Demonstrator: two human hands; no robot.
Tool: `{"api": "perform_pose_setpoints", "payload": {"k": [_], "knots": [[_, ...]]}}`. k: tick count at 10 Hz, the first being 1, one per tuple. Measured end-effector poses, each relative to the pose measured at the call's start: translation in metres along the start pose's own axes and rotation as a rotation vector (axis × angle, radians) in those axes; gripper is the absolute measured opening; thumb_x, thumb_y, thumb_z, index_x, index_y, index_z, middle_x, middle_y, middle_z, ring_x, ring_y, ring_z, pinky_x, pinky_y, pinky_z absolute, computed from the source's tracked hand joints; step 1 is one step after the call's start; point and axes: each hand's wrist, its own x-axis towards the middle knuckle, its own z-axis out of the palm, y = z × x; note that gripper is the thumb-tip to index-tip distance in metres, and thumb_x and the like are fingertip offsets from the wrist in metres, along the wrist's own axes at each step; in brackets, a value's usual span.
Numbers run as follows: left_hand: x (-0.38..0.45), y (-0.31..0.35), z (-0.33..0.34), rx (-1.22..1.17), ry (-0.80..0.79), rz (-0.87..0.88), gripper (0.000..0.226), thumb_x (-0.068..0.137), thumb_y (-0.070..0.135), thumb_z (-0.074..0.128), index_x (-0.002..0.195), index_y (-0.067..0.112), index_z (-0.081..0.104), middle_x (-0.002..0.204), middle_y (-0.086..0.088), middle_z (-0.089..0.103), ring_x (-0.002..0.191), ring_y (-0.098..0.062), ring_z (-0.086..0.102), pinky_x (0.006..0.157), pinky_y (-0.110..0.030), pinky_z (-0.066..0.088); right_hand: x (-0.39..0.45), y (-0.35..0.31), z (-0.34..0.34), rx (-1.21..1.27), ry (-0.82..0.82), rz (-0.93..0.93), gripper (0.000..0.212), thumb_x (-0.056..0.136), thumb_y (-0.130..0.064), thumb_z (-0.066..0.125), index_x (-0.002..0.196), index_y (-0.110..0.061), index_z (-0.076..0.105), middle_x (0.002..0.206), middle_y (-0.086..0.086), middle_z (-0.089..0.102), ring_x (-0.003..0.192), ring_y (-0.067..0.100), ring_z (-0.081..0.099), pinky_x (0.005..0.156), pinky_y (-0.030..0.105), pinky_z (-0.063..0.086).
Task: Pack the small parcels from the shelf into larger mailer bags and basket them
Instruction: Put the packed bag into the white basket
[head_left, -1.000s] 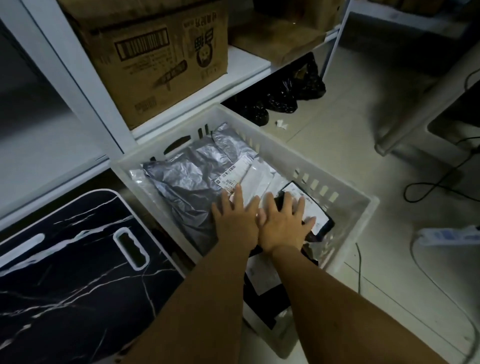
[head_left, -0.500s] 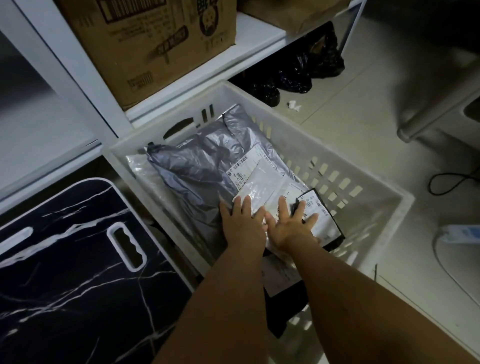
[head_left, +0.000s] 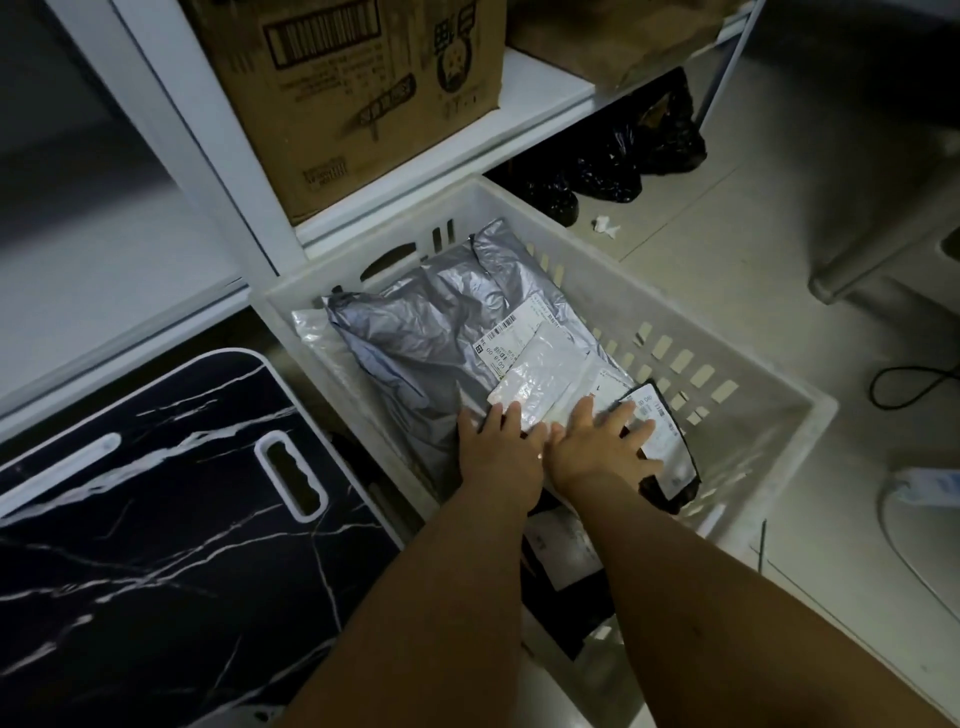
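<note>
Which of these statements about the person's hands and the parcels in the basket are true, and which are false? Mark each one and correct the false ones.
1. Both hands press flat on parcels inside the white plastic basket. True: left hand, right hand.
2. The grey mailer bag lies on the floor. False: it lies in the basket.
3. A cardboard box stands on the white shelf. True.
4. The right hand grips a black bag under the shelf. False: it rests with straight fingers on the parcels.
</note>
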Motion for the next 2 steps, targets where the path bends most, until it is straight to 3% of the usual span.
{"api": "perform_pose_setpoints", "payload": {"k": [1,2], "knots": [[-0.018,-0.005,-0.010,-0.025,0.045,0.010,0.053,0.098,0.030,0.036,0.148,0.035,0.021,0.161,-0.006,0.004,0.147,-0.025,0.001,0.113,-0.060,0.002,-0.014,-0.004,-0.012,-0.049,0.079,-0.039,0.065,0.096,-0.050,0.037,0.152,-0.023,0.017,0.160,0.013,-0.012,0.144,0.045,-0.011,0.109,0.068,0.014],[-0.033,-0.008,-0.022,-0.028,0.105,0.032,0.048,0.101,0.030,0.030,0.149,0.033,0.021,0.161,-0.006,0.006,0.147,-0.025,0.003,0.112,-0.061,0.004,-0.027,-0.007,-0.024,-0.036,0.138,-0.077,0.052,0.100,-0.038,0.034,0.149,-0.021,0.026,0.161,0.013,-0.008,0.145,0.044,-0.009,0.110,0.067,0.013]]}}
